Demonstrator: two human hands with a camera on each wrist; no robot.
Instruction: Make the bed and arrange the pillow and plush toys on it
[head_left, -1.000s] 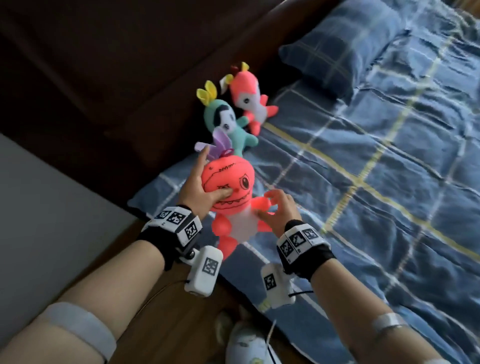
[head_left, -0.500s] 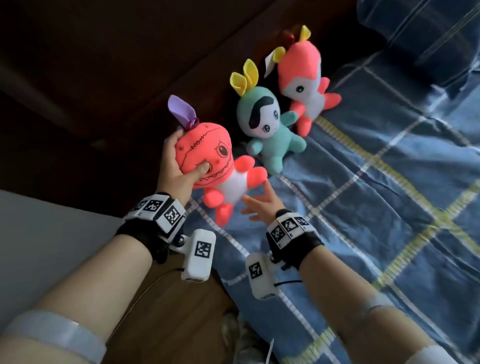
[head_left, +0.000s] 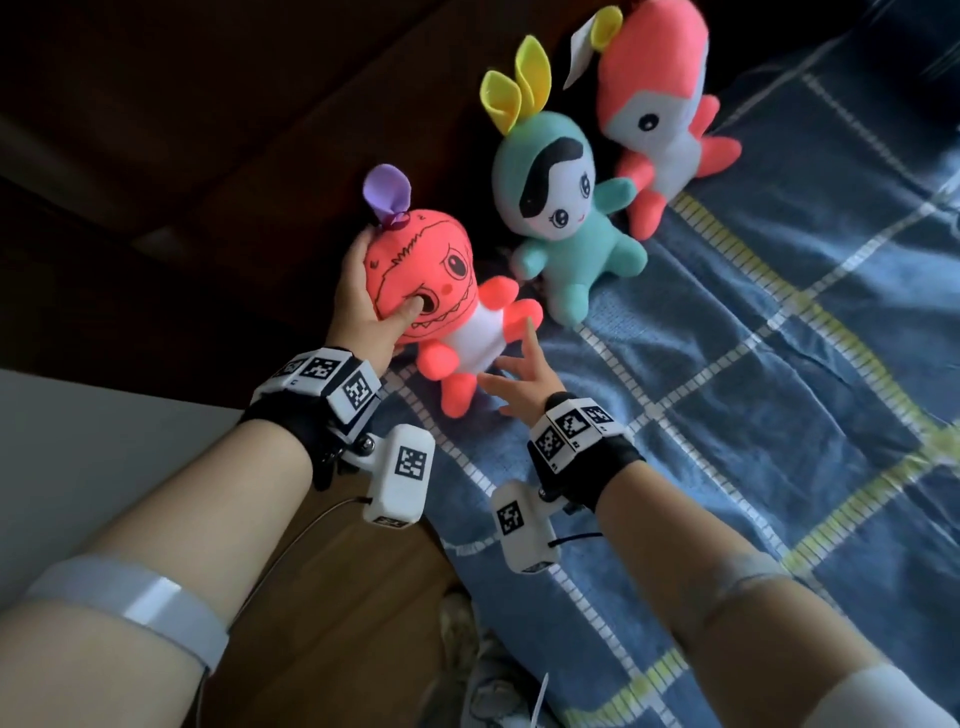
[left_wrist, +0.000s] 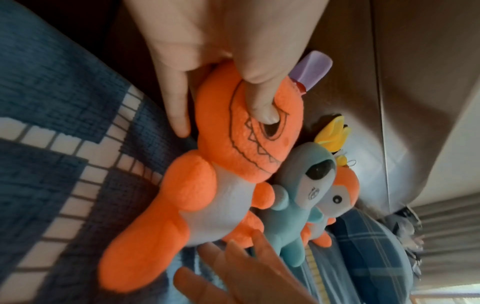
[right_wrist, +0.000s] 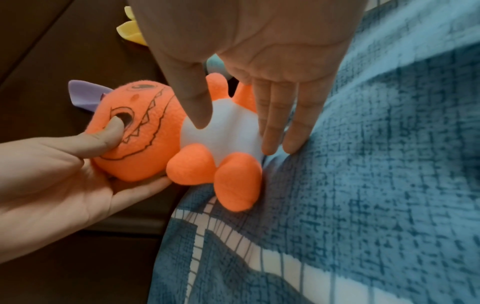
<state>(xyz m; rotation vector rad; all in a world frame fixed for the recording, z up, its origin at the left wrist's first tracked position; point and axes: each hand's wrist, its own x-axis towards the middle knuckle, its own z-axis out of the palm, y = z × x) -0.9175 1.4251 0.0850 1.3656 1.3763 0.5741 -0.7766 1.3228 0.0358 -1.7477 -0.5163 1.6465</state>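
Observation:
An orange plush monster with a purple leaf on top lies at the bed's corner, its legs on the blue checked blanket. My left hand grips its head from the left, thumb pressed into one eye. My right hand is open, straight fingers beside the white belly. A teal plush with yellow ears and a coral plush sit in a row against the dark headboard. The wrist views show the same grip.
The bed's edge runs diagonally under my arms, with wooden floor and a light shoe below. A pale flat surface stands at the left. A plaid pillow lies beyond the plush row.
The orange plush has moved up and left toward the headboard, beside the teal plush. My right hand has let go of its body and opened. The left hand keeps its hold.

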